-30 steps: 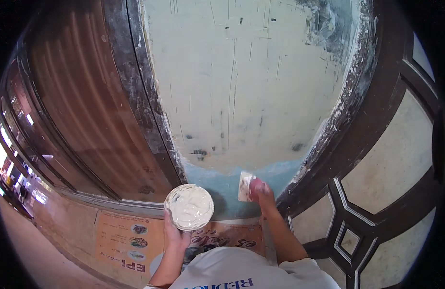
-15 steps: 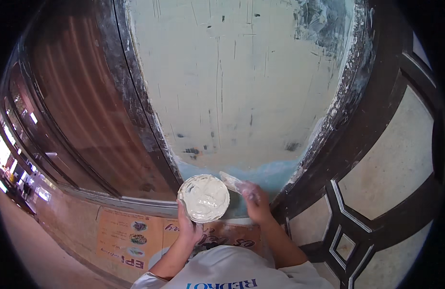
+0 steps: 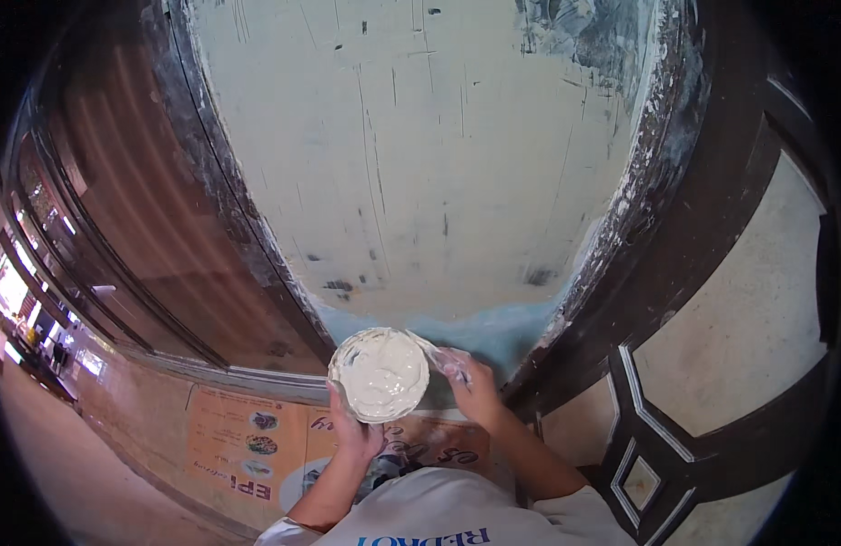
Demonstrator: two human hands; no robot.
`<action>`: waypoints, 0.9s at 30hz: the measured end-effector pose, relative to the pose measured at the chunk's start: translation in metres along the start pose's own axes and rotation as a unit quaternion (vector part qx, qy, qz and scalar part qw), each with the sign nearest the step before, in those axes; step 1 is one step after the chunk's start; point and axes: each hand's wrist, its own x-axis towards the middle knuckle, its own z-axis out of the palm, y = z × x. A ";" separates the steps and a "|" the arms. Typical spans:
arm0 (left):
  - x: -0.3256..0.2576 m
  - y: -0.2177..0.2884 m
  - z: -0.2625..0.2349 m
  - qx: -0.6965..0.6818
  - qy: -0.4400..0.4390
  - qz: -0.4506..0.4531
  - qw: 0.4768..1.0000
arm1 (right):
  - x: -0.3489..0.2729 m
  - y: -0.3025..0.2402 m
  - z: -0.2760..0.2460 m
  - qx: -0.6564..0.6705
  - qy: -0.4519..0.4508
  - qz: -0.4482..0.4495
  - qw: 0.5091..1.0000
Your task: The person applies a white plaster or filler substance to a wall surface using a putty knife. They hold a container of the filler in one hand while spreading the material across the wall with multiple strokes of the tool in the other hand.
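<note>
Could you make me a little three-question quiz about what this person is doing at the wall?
1. True or false: the left hand holds a round pan of white putty.
2. What does the right hand hold? A) a brush B) a putty knife C) a roller
3. What colour is the uncovered strip at the foot of the wall?

Key
1. True.
2. B; its blade lies at the pan's rim.
3. Blue; the wall above it is pale and coated.
</note>
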 end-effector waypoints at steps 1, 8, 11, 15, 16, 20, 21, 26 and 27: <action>0.005 -0.007 -0.005 -0.005 -0.009 0.011 1.000 | -0.006 0.023 -0.006 -0.020 -0.061 0.009 0.998; -0.001 -0.036 -0.019 0.009 0.028 0.024 0.999 | -0.004 0.021 -0.033 0.026 -0.043 0.111 0.993; 0.000 -0.047 -0.019 -0.024 0.034 0.030 0.999 | 0.006 0.012 -0.026 -0.041 -0.114 -0.012 0.993; -0.003 -0.047 -0.031 -0.035 0.047 0.042 0.997 | 0.012 0.050 -0.022 -0.094 -0.219 -0.035 0.971; -0.004 -0.046 -0.035 -0.042 0.050 0.039 0.997 | 0.012 0.053 -0.022 -0.092 -0.222 -0.039 0.970; 0.000 -0.036 -0.037 -0.044 0.048 0.073 0.995 | 0.010 0.037 -0.008 -0.006 -0.174 0.086 0.981; 0.003 -0.033 -0.039 -0.054 0.045 0.062 0.996 | 0.013 0.030 -0.001 0.021 -0.110 0.108 0.988; 0.012 -0.002 -0.023 0.001 0.076 0.065 0.995 | 0.023 0.016 0.026 0.047 -0.018 0.035 0.998; 0.015 0.007 -0.018 -0.005 0.070 0.069 0.995 | 0.024 0.016 0.028 -0.028 -0.075 -0.008 0.997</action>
